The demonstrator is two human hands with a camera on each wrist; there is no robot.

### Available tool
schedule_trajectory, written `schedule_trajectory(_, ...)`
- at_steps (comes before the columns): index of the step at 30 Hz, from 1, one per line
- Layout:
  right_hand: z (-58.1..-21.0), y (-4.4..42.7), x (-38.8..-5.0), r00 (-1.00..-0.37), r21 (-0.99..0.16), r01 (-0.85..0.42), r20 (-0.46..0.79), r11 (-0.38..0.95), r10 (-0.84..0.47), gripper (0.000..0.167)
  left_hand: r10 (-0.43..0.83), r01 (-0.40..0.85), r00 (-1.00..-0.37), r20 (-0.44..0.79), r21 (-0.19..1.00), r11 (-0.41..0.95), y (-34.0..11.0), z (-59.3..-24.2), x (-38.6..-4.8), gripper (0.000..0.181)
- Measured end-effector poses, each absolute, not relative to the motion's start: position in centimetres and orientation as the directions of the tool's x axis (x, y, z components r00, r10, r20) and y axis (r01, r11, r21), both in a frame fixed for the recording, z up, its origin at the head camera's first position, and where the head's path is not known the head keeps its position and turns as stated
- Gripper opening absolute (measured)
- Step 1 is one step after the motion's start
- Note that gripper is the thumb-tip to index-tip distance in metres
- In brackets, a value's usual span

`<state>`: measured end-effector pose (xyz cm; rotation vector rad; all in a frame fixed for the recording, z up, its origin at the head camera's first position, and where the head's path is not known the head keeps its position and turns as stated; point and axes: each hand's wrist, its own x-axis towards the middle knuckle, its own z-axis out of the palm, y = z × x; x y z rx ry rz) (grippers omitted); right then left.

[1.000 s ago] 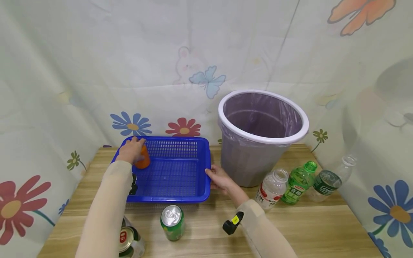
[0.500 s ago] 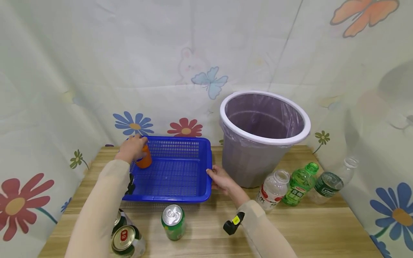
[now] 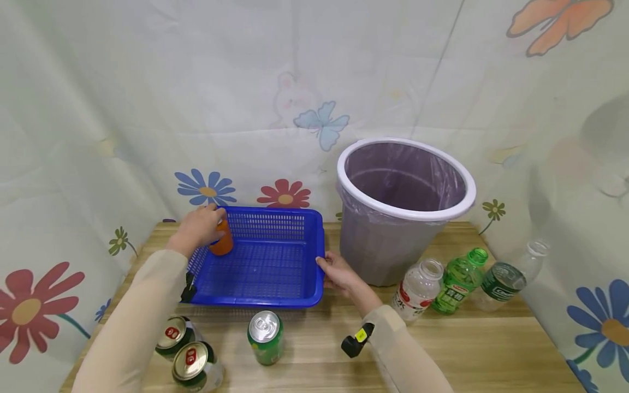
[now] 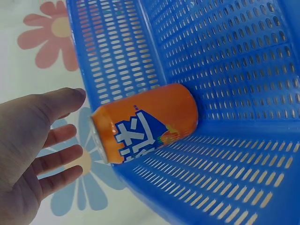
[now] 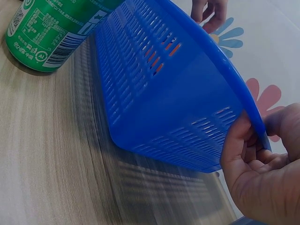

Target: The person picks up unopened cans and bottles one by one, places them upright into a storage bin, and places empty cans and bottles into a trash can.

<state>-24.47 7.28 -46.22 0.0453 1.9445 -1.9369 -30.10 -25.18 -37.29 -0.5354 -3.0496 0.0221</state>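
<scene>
An orange soda can (image 4: 157, 117) stands in the back left corner of the blue plastic basket (image 3: 260, 273). My left hand (image 3: 199, 225) is right above it in the head view. From the left wrist view, a gap shows between the can's top and the left hand (image 4: 40, 136), whose fingers are relaxed and hold nothing. My right hand (image 3: 339, 273) grips the basket's right rim, with thumb and curled fingers around the edge in the right wrist view. A green soda can (image 3: 265, 338) stands on the table in front of the basket.
Two dark green and white cans, one nearer (image 3: 191, 365) and one behind (image 3: 172, 334), stand at the front left. A grey lined bin (image 3: 373, 251) is right of the basket. A clear bottle (image 3: 415, 289), a green bottle (image 3: 459, 281) and another clear bottle (image 3: 506, 278) stand beside it.
My left hand stays over the orange can while its forearm swings left, uncovering the two cans at the front left. The right hand keeps its grip on the basket.
</scene>
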Motion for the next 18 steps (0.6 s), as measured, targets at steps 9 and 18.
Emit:
schedule_trajectory(9, -46.2, 7.3, -24.4, -0.923, -0.955, 0.296, -0.294, 0.029, -0.250, 0.024, 0.373, 0.371, -0.926, 0.060, -0.043, 0.928, -25.2, -36.2, -28.5, 0.033)
schedule_trajectory(18, -46.0, 7.3, -24.4, -0.922, -0.956, 0.293, -0.290, 0.028, -0.256, 0.027, 0.420, 0.414, -0.900, 0.115, -0.070, 0.907, -25.6, -35.8, -26.7, 0.040)
